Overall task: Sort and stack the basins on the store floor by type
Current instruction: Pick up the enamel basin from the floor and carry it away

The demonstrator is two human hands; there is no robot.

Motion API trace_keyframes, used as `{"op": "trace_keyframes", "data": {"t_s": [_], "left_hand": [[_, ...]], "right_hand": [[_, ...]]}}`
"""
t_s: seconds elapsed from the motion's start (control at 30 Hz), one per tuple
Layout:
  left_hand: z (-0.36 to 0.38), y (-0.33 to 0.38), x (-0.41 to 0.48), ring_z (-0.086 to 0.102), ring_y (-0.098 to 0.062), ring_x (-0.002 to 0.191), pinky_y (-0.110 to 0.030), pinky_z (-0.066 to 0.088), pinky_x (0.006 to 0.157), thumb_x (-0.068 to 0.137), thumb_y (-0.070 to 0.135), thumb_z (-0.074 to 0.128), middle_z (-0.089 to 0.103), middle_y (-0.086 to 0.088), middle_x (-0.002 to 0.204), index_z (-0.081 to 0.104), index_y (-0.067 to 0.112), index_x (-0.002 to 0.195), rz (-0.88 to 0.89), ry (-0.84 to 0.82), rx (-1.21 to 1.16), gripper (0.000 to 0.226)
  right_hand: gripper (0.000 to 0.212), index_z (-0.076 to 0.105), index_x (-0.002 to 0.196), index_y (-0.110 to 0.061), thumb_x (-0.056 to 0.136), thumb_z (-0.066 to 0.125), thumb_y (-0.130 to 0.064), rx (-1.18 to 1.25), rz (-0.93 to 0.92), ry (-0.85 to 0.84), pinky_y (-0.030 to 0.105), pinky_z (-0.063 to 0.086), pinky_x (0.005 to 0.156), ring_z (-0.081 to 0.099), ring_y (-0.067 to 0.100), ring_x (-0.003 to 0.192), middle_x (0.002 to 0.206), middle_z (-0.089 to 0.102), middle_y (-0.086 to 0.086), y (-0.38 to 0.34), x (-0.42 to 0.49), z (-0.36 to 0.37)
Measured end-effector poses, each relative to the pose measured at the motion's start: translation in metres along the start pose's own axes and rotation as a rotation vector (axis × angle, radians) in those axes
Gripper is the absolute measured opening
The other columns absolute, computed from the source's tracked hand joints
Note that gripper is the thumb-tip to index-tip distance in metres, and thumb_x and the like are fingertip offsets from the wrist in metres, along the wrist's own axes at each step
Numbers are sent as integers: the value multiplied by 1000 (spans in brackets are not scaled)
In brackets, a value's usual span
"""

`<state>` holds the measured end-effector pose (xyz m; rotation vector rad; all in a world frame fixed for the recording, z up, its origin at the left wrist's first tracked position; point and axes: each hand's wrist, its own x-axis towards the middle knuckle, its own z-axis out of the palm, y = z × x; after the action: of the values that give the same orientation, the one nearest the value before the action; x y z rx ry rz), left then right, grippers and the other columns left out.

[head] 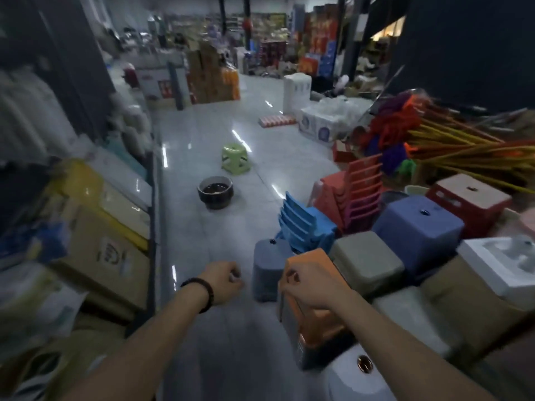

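A pale, glossy tiled floor (202,134) runs up the aisle toward twelve o'clock. Near its middle a stack of dark basins (215,191) sits upright, with a green stool (236,157) at its one o'clock, apart from it. At five o'clock of the basins stands a grey-blue stool (267,267), and just beside that, at one o'clock, a nest of blue chairs (304,224). Stacked red chairs (353,192) stand at two o'clock of those. Cardboard boxes (107,256) border the nine o'clock edge. Farther off at one o'clock lie a flat red-and-white pack (277,120) and white wrapped packs (321,125), while stacked cartons (208,76) stand at twelve
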<state>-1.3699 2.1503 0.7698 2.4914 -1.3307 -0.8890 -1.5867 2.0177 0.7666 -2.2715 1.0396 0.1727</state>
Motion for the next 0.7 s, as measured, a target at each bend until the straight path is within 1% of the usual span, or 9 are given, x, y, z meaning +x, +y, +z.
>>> {"op": "trace_keyframes", "data": {"t_s": [0.07, 0.1, 0.13, 0.2, 0.27, 0.37, 0.5, 0.63, 0.7], "left_hand": [[-35, -34, 25, 68, -18, 100, -30, 57, 89, 95, 43, 66, 72, 2, 113, 67, 24, 121, -34, 44, -32, 32], [-52, -51, 38, 68, -17, 98, -32, 58, 90, 94, 43, 67, 72, 3, 107, 68, 25, 116, -56, 65, -60, 29], [-69, -67, 53, 68, -16, 96, -34, 58, 90, 94, 43, 67, 71, 4, 104, 68, 26, 113, -71, 79, -83, 26], [-101, -96, 85, 66, -15, 98, -34, 58, 91, 94, 46, 66, 69, 5, 107, 67, 27, 113, -90, 71, -81, 27], [-131, -119, 125, 65, -15, 101, -33, 57, 92, 95, 50, 65, 68, 7, 111, 66, 27, 117, -115, 84, -83, 31], [-177, -148, 197, 65, -13, 100, -33, 57, 92, 94, 51, 66, 68, 8, 108, 66, 28, 116, -141, 140, -95, 32], [-235, -177, 299, 64, -11, 96, -31, 57, 90, 93, 51, 66, 65, 12, 101, 66, 30, 115, -171, 187, -102, 30], [-289, -204, 384, 64, -7, 91, -28, 59, 82, 91, 52, 66, 65, 13, 101, 67, 32, 110, -261, 161, -158, 27], [-323, -222, 428, 65, -8, 91, -31, 61, 84, 92, 51, 66, 67, 12, 102, 68, 32, 109, -288, 168, -175, 25]], "right_hand": [[46, 66, 122, -3, 100, 58, -43, -22, 1, -27, 44, 55, 75, 67, 44, 102, 115, 69, 28, -30, 51, -6], [49, 64, 128, -2, 102, 57, -43, -19, 5, -37, 42, 52, 73, 68, 45, 104, 117, 69, 30, -43, 76, -9], [48, 63, 133, -6, 103, 56, -43, -19, 2, -41, 41, 52, 74, 68, 42, 105, 119, 70, 27, -57, 100, -14], [49, 56, 144, -16, 104, 59, -42, -39, -16, -46, 37, 53, 86, 66, 29, 111, 131, 66, 14, -84, 146, -23], [52, 55, 147, -17, 102, 63, -42, -50, -44, -36, 32, 50, 93, 61, 24, 119, 138, 62, 8, -106, 197, -32], [58, 55, 150, -19, 99, 62, -45, -23, -57, -28, 33, 50, 100, 60, 24, 123, 139, 63, 7, -135, 284, -45], [64, 50, 156, -19, 100, 62, -47, 7, -82, -45, 33, 46, 109, 57, 25, 134, 151, 58, 8, -167, 418, -67], [63, 51, 155, -17, 101, 62, -46, 30, -100, -102, 32, 47, 109, 59, 24, 133, 150, 58, 11, -203, 550, -94], [62, 52, 154, -16, 101, 63, -45, 31, -96, -128, 32, 46, 110, 58, 24, 134, 149, 59, 11, -225, 612, -108]]}}
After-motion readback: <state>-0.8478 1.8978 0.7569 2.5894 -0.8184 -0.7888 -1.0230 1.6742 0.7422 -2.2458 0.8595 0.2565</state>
